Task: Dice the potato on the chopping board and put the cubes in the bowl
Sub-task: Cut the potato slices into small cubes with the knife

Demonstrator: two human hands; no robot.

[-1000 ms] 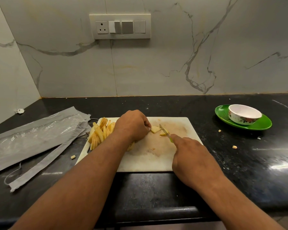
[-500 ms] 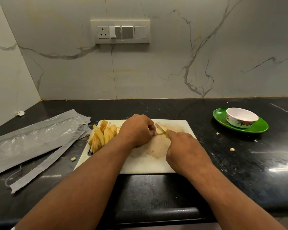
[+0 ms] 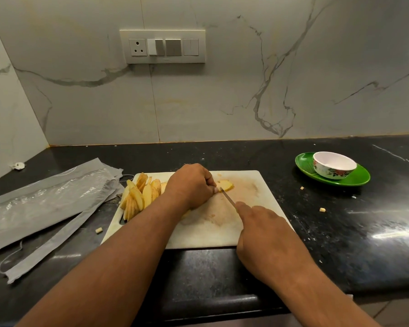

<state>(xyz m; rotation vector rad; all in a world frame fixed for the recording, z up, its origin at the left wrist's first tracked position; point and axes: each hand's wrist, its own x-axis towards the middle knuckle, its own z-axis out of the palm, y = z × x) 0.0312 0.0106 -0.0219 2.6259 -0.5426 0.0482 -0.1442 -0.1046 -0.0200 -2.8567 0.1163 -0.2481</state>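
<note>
Since half a second ago the knife (image 3: 227,197) tip has come down onto the potato slice (image 3: 226,185), blade now slanting from the right hand (image 3: 267,241) up-left to the slice; a second ago the blade sat further right on the board and the slice lay more exposed. The left hand (image 3: 191,185) has hardly shifted. Left hand: fingers curled under, fingertips (image 3: 215,189) pinning the near edge of the slice against the chopping board (image 3: 222,234); whether the thumb touches it I cannot tell. Right hand: closed round the knife handle, which is hidden in the fist, forefinger stretched along the back of the blade. Just behind the left wrist, on the board's left end, a fanned heap of cut potato sticks (image 3: 139,197), skin edges showing. The white board is stained pale brown in its middle, between the two hands. Well beyond the right hand, to its far right, the white floral bowl (image 3: 333,165) sits on a green plate (image 3: 357,180); no cubes visible inside it. Stray potato bits (image 3: 322,210) lie on the black stone counter (image 3: 340,244) between the right hand and the plate, another (image 3: 99,230) left of the board. Left of the left arm, a grey-and-clear plastic pouch (image 3: 45,201) lies flat. Behind everything, marble-veined wall tiles with a socket-and-switch panel (image 3: 162,46) above the left hand.
</note>
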